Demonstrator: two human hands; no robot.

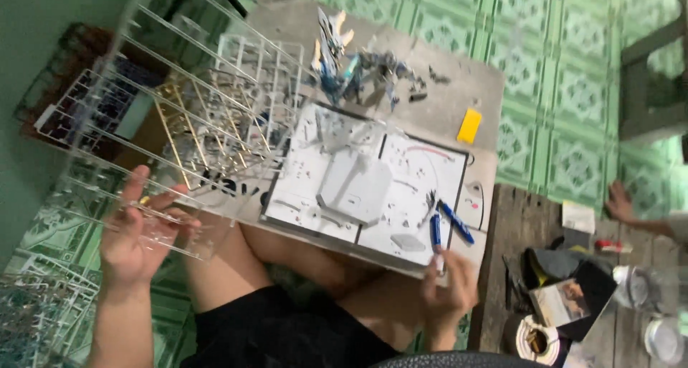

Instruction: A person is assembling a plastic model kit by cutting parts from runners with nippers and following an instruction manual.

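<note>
Clear plastic parts frame (154,135) rises at the left, gripped by its near edge in the left hand (132,232); it looks light, thin and brittle, best held by its outer bars. Right hand (448,285) closes around blue-handled nippers (438,228) over the open instruction booklet (358,189) at the near right.

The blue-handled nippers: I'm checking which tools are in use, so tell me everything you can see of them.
The blue-handled nippers are a small hand tool with two blue, plastic-looking grips spread in a narrow V and short dark jaws, too blurred to detail. They lie across the right part of the open white instruction booklet on the grey board. The right hand touches the lower grip with its fingertips. The left hand holds a clear plastic parts frame, apart from them.
</note>
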